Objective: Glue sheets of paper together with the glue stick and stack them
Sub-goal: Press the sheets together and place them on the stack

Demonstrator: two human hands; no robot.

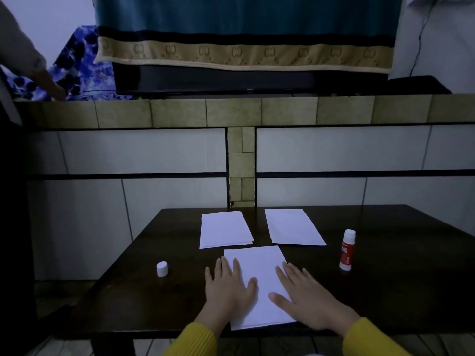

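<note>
At far left of the dark desk (385, 278) stands the white cap (162, 269) of the glue stick, upright and alone, well apart from the papers. Next comes the left hand (227, 286), laid flat with fingers spread and released, grasping nothing; its palm is on the desk and on the left edge of the near sheet (259, 276). This sheet, maybe more than one glued together (cannot tell), lies at the front-middle of the desk, w/ its near edge close to the desk's front edge. Behind it, to the left, is a small stack of paper (224, 228), edges slightly fanned; behind to the right, another sheet or stack (293, 226), apart from the first. The right hand (308, 296) is also flat and open, pressing on the right side of the near sheet, holding nothing. At far right the glue stick (347, 250) stands upright w/o its cap, red label, well apart from both hands. Judgement: the person is probably smoothing the sheet down. Risks from here: if the hands push sideways instead of down, the top layer can slide and edges will not match, or wrinkles form; wet glue at the edge can stick to the fingers or the desk; the open stick can dry, or tip over if the right sleeve (372, 337) touches it when reaching for the next paper.
</note>
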